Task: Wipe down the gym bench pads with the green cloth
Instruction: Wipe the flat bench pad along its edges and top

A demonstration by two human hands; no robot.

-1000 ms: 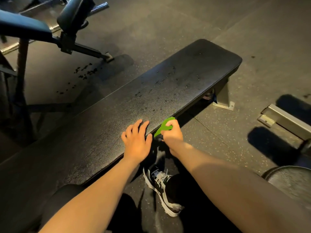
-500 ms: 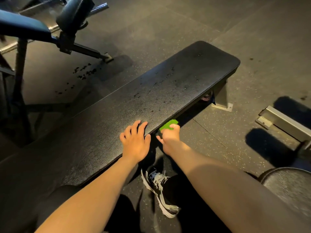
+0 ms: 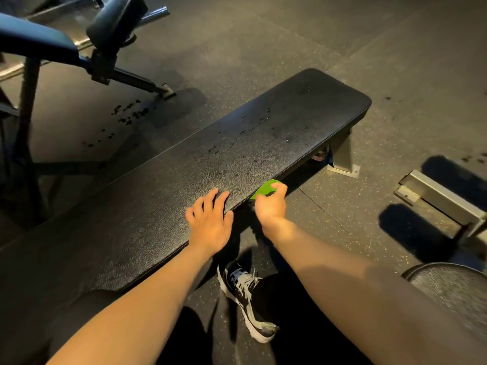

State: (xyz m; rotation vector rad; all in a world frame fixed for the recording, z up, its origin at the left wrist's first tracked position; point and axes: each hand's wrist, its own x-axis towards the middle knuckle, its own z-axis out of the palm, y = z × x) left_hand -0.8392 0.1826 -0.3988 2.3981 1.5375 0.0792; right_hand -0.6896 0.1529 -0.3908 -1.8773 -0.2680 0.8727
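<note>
A long black flat bench pad [image 3: 263, 138] runs diagonally from lower left to upper right, with water droplets beaded along its middle. My left hand [image 3: 209, 222] lies flat on the pad's near edge, fingers spread. Just to its right, my right hand [image 3: 271, 206] grips the green cloth [image 3: 266, 188] and presses it against the pad's near side edge. Most of the cloth is hidden behind my fingers.
Another machine with a blue-black pad [image 3: 34, 40] and a roller [image 3: 116, 19] stands at upper left. Wet spots [image 3: 126, 114] mark the rubber floor there. A metal frame foot [image 3: 437, 196] and a weight plate [image 3: 453, 283] lie to the right. My shoe [image 3: 247, 299] is under the bench edge.
My right hand has slid slightly along the pad's side edge with the cloth, which now shows less above my fingers. My left hand has stayed flat on the pad.
</note>
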